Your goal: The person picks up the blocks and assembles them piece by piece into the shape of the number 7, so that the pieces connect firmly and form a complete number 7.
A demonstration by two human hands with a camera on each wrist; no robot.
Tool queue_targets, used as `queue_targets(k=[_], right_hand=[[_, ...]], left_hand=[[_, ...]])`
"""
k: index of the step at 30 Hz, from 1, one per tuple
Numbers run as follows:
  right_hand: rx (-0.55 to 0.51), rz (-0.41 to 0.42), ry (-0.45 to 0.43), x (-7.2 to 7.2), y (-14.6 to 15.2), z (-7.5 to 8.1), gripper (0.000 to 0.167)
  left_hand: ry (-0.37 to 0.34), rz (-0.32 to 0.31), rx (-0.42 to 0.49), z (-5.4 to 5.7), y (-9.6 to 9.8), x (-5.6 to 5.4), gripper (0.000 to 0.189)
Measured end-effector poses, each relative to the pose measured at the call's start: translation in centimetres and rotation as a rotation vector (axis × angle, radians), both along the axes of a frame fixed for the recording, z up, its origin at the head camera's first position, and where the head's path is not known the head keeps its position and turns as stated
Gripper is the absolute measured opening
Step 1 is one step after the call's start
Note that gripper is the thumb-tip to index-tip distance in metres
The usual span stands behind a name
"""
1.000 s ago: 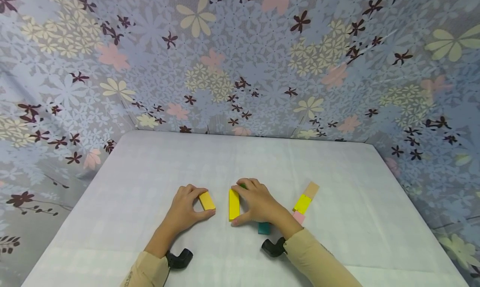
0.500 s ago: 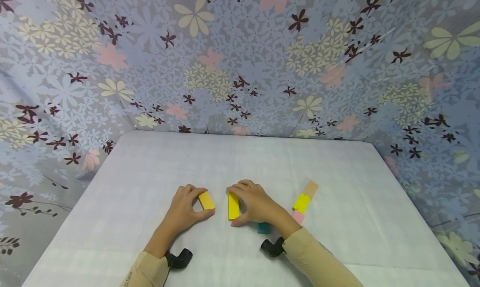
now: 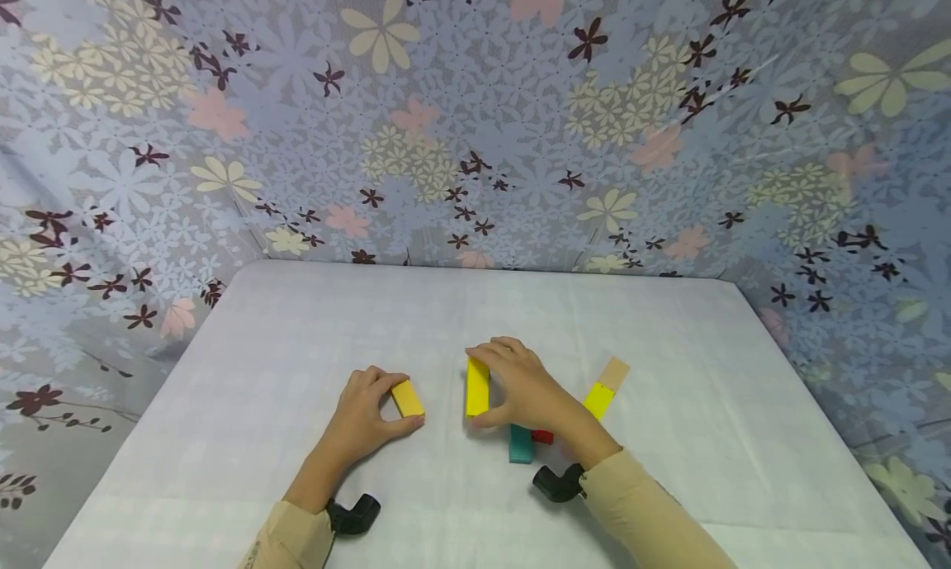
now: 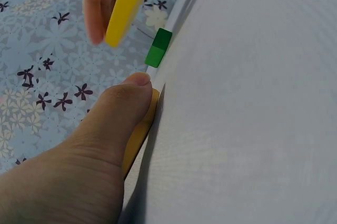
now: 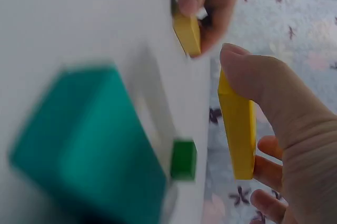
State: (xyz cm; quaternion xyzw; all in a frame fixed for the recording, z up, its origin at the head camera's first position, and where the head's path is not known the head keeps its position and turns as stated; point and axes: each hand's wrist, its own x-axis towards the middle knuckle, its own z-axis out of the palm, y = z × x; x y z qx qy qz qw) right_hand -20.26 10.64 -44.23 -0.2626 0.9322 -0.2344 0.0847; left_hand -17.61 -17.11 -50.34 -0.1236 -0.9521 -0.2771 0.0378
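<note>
From my remote seat I see a blue-grey floral fabric (image 3: 475,98) behind a table under a smooth white cloth (image 3: 371,321); I take my places from the teal rectangular block, smooth and perhaps painted wood (image 3: 522,445). Tan fabric sleeves (image 3: 650,511) reach in from the near edge.

My right hand (image 3: 526,389) has just shifted away from the near edge and rightward. Its thumb and fingers are set wide, gripping the two ends of a long bright-yellow, smooth-faced block (image 3: 478,389), now beyond the teal block and to its left. In the right wrist view that block hangs clear of the cloth, so I judge it is being carried rather than steadied.

My left hand (image 3: 362,416) has hardly moved: thumb and fingertips pinch a paler yellow rectangular block (image 3: 408,399) end to end, well left of the teal block, seemingly resting on the cloth. I read it as the parked half of the work.

To the teal block's right and beyond lie a flat lemon-yellow block (image 3: 598,400) and a tan one (image 3: 614,374). The shift has uncovered a small red block (image 3: 543,437) just right of the teal; a small green block (image 5: 183,159) sits past it.
</note>
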Motion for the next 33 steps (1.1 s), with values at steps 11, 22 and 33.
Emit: queue_targets(k=[11,22,33], right_hand=[[0.042,-0.206,0.053,-1.8,6.5,0.5,0.098],[0.070,-0.435,-0.038,-3.4,13.1,0.6,0.100],[0.033,-0.572,-0.074,-4.6,17.8,0.2,0.108]], left_hand=[[-0.016,-0.007,0.011,0.2,-0.1,0.2,0.068],[-0.020,-0.003,0.019,0.2,-0.1,0.2,0.068],[-0.010,-0.007,0.021,0.2,0.0,0.1,0.067]])
